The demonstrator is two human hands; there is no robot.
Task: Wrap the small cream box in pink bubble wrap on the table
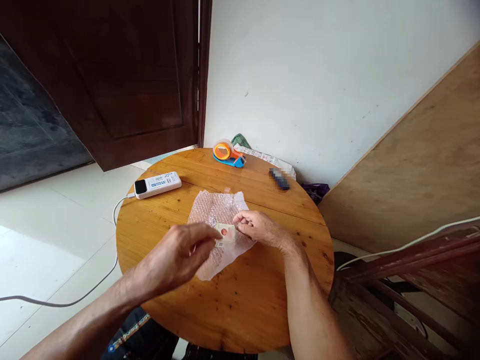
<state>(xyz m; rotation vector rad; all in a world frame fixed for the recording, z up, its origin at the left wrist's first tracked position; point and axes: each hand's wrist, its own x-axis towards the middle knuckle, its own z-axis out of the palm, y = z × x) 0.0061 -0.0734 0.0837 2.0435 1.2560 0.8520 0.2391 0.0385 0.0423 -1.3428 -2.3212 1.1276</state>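
A sheet of bubble wrap [217,207] lies in the middle of the round wooden table [240,305]. On it sits a small pale box with a red mark [225,232]. My left hand [180,255] pinches the box's left end with its fingertips. My right hand [258,227] holds the box's right end between thumb and fingers. Both hands hover just above the wrap, and part of the box is hidden by my fingers.
An orange and blue tape dispenser [227,152] and a printed packet [266,159] lie at the table's far edge beside a small dark object [279,178]. A white power bank [157,184] with a cable [75,300] lies far left. Wooden furniture [412,280] stands on the right.
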